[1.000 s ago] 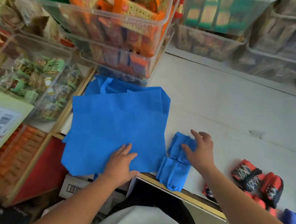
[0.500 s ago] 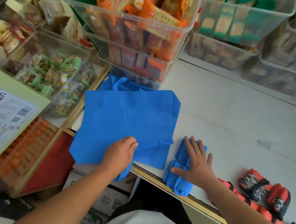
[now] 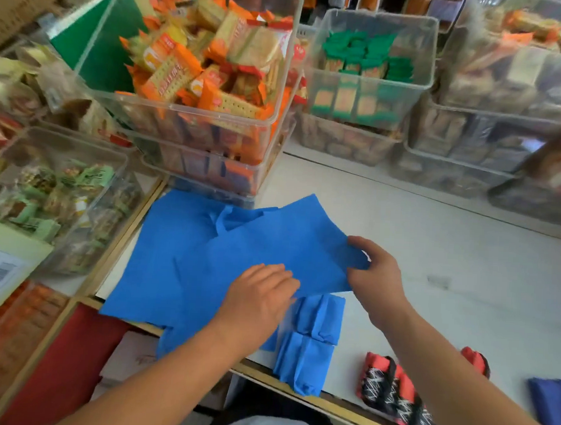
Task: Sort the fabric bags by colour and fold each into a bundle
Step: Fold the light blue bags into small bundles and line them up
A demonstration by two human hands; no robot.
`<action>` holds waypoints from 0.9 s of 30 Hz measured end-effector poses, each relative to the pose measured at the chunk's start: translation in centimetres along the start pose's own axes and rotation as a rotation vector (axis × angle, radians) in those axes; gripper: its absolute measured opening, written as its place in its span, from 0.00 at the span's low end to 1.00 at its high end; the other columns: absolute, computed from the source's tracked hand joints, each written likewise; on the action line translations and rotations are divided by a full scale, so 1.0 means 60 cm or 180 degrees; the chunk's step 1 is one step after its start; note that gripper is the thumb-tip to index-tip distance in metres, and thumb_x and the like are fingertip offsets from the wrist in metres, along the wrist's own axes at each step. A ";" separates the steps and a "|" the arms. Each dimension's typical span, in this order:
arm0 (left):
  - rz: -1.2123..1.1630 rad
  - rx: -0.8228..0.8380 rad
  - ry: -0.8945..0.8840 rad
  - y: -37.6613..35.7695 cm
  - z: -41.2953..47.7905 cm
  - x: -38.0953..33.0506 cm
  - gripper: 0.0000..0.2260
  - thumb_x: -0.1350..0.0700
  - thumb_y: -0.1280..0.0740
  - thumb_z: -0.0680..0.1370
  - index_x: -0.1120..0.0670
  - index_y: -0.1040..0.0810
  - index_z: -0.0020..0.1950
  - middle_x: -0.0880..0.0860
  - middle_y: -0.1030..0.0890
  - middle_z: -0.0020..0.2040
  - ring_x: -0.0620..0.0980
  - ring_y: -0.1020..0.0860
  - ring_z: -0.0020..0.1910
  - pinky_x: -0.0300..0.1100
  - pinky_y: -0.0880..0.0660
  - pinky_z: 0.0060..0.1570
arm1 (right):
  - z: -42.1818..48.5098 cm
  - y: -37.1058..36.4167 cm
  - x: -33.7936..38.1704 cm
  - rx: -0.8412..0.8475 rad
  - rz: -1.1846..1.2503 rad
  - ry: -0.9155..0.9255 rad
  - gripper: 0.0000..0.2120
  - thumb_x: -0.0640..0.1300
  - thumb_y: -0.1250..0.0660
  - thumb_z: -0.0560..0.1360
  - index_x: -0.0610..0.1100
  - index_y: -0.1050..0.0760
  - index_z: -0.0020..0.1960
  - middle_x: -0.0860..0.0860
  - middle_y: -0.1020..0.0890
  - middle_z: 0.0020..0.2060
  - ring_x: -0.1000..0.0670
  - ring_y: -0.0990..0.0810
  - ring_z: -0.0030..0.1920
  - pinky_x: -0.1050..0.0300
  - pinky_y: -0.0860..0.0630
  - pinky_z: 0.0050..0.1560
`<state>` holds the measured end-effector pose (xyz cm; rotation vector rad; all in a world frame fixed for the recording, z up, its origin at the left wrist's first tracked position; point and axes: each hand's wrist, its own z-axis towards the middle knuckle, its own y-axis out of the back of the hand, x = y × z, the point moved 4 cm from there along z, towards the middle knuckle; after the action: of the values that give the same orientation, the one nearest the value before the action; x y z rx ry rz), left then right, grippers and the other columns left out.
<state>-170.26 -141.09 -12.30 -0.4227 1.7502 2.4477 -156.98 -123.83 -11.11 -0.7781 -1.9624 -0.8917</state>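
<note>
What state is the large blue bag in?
Mostly spread: the large blue bag lies flat; right hand pinches its right corner, left hand rests on it.

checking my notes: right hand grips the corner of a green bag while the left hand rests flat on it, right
Not quite: the bag is blue, not green. The head view shows the right hand gripping its corner while the left hand rests flat on it.

Matt blue cloth bag (image 3: 224, 258); matt white counter (image 3: 449, 253) with wood edge; clear glossy plastic bin (image 3: 211, 137) at its far-left corner
</note>
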 end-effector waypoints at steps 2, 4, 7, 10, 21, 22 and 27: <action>0.0170 0.0411 0.0207 -0.008 -0.005 0.021 0.07 0.51 0.33 0.74 0.53 0.18 0.45 0.49 0.16 0.45 0.54 0.16 0.50 0.44 0.27 0.53 | 0.000 0.036 0.006 -0.0278 0.0213 0.0194 0.30 0.25 0.42 0.73 0.53 0.19 0.62 0.57 0.20 0.64 0.55 0.18 0.58 0.63 0.22 0.46; 0.0352 0.0704 0.0423 -0.009 -0.011 0.039 0.08 0.52 0.24 0.70 0.52 0.17 0.46 0.49 0.15 0.46 0.53 0.16 0.48 0.44 0.21 0.48 | 0.000 0.087 0.016 -0.0656 0.0411 0.0385 0.29 0.25 0.42 0.75 0.54 0.19 0.62 0.59 0.18 0.59 0.65 0.18 0.50 0.68 0.23 0.43; 0.0303 0.0694 0.0442 -0.010 0.008 0.042 0.09 0.48 0.33 0.74 0.51 0.15 0.46 0.48 0.14 0.45 0.53 0.15 0.43 0.44 0.18 0.39 | 0.005 0.189 0.001 -0.1492 0.0614 0.0348 0.28 0.26 0.42 0.75 0.54 0.19 0.62 0.55 0.19 0.57 0.61 0.19 0.44 0.66 0.23 0.36; 0.0023 0.0478 0.0320 -0.033 0.072 0.028 0.14 0.48 0.39 0.77 0.51 0.16 0.48 0.49 0.14 0.45 0.54 0.15 0.41 0.46 0.18 0.37 | 0.022 0.268 -0.038 -0.1982 0.0348 0.0180 0.23 0.35 0.42 0.75 0.55 0.22 0.63 0.49 0.22 0.60 0.46 0.22 0.46 0.50 0.21 0.43; -0.1342 0.1007 0.1719 -0.177 0.209 0.055 0.05 0.53 0.32 0.83 0.50 0.20 0.47 0.43 0.24 0.31 0.43 0.25 0.32 0.43 0.30 0.36 | 0.115 0.294 -0.161 0.0568 -0.2831 -0.0096 0.25 0.66 0.30 0.74 0.57 0.22 0.67 0.62 0.21 0.65 0.56 0.24 0.68 0.51 0.27 0.69; -0.1504 0.0944 0.1857 -0.176 0.208 0.068 0.05 0.54 0.32 0.82 0.50 0.21 0.46 0.43 0.25 0.29 0.43 0.28 0.29 0.40 0.32 0.33 | 0.126 0.307 -0.164 0.0598 -0.2920 -0.0164 0.21 0.62 0.28 0.75 0.57 0.21 0.66 0.62 0.20 0.64 0.54 0.22 0.66 0.51 0.26 0.67; -0.1771 0.0336 0.2355 -0.178 0.230 0.133 0.13 0.46 0.30 0.80 0.53 0.25 0.42 0.46 0.28 0.32 0.45 0.31 0.31 0.46 0.31 0.36 | 0.174 0.368 -0.151 -0.0099 -0.1492 -0.0311 0.05 0.49 0.27 0.78 0.49 0.18 0.45 0.52 0.21 0.33 0.53 0.27 0.31 0.54 0.30 0.36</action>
<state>-177.55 -125.15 -20.14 -1.6995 1.6191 1.8910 -140.04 -104.78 -16.62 -0.3840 -2.2683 -1.1747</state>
